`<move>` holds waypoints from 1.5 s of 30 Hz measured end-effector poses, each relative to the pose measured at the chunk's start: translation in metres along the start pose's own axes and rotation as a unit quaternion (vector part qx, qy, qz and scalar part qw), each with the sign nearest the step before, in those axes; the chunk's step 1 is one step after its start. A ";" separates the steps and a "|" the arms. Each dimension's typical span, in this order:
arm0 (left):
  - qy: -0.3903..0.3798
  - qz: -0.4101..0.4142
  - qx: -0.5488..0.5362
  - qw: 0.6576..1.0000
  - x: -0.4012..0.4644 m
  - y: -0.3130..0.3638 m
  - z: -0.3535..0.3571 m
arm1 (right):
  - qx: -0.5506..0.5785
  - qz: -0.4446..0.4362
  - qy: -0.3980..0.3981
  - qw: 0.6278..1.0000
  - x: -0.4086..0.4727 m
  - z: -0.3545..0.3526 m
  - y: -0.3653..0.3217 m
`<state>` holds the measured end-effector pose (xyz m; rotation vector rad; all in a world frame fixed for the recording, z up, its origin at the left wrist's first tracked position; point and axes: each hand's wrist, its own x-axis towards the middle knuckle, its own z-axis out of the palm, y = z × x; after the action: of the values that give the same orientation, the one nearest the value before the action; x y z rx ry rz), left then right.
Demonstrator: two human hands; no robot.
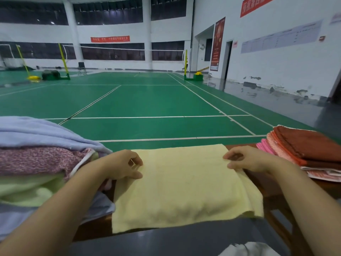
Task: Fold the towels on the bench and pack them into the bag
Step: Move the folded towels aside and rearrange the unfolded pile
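Yellow towel (184,183) lies lower centre; your left hand (122,166) and right hand (245,159) each pinch its side edges, ready for next fold.

No writing can be read: the red banners (110,39) and the wall posters (218,44) beside the doorway (227,59) are blurred.

The pile of loose towels (36,159) runs off the left edge, so where it ends cannot be seen. The folded stack (306,150) is cut off on the right. The yellow towel (182,183) covers most of the bench (265,185). The words on the red banners (110,39) are too blurry to read.
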<state>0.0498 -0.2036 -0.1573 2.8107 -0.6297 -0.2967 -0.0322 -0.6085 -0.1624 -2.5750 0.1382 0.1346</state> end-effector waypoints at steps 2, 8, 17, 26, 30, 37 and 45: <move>-0.012 -0.008 0.012 1.000 0.001 0.000 -0.003 | 0.013 -0.006 -0.005 1.000 0.000 0.000 0.002; -0.020 -0.013 0.004 1.000 0.001 -0.005 -0.007 | 0.073 -0.032 -0.006 0.997 -0.005 0.000 0.021; -0.023 -0.013 -0.015 1.000 -0.001 -0.010 -0.005 | 0.040 -0.013 -0.021 0.999 -0.008 -0.011 0.024; 0.023 0.001 -0.012 1.000 0.004 -0.007 0.003 | -0.041 -0.024 -0.028 0.998 0.006 -0.002 -0.003; -0.005 0.003 -0.009 1.000 0.001 -0.011 -0.002 | -0.055 -0.019 -0.016 0.998 0.007 0.000 -0.012; -0.010 0.009 0.052 0.999 0.001 0.000 0.000 | -0.142 -0.031 -0.007 0.989 0.005 -0.004 -0.018; 0.169 -0.017 0.058 0.984 0.002 0.008 -0.019 | 0.030 -0.062 0.192 0.979 0.009 -0.007 -0.020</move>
<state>0.0531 -0.2082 -0.1378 2.8851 -0.5366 0.2151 -0.0204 -0.5963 -0.1469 -2.5118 0.1214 -0.4106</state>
